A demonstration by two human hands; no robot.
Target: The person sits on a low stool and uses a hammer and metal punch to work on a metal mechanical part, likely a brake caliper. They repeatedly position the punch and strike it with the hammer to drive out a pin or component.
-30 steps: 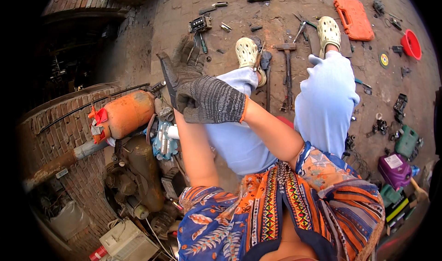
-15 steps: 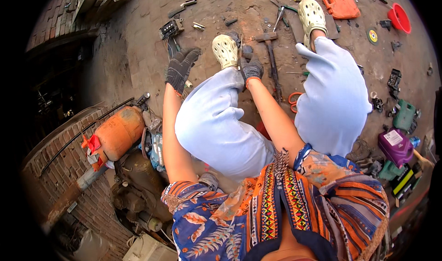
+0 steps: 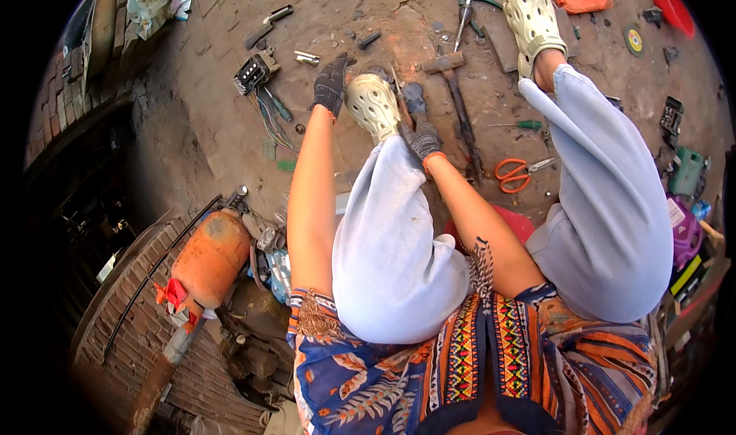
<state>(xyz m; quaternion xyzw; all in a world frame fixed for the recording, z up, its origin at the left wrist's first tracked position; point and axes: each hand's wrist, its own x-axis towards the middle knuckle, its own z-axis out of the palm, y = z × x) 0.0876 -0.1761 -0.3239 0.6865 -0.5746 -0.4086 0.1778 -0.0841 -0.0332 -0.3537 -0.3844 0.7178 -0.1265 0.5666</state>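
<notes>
My left hand, in a dark grey work glove, is just left of the cream clog on my left foot. Its fingers stretch forward, apart, and nothing shows in them. On the clog's other side, my right hand, also gloved, closes round the near end of a tool with a blunt dark grey head. That tool's exact kind is unclear. A thin pointed rod stands between the clog and the grey head. Dark lumps by the clog's toe are partly hidden.
A hammer lies right of my right hand, with orange-handled scissors, a green screwdriver and pliers beyond. Left are a wired black block and another screwdriver. An orange cylinder is at the lower left.
My left hand has moved right, up close to the clog. The right hand remains beside the clog, now on the grey-headed tool. My view has shifted, and my right knee leans further right.
</notes>
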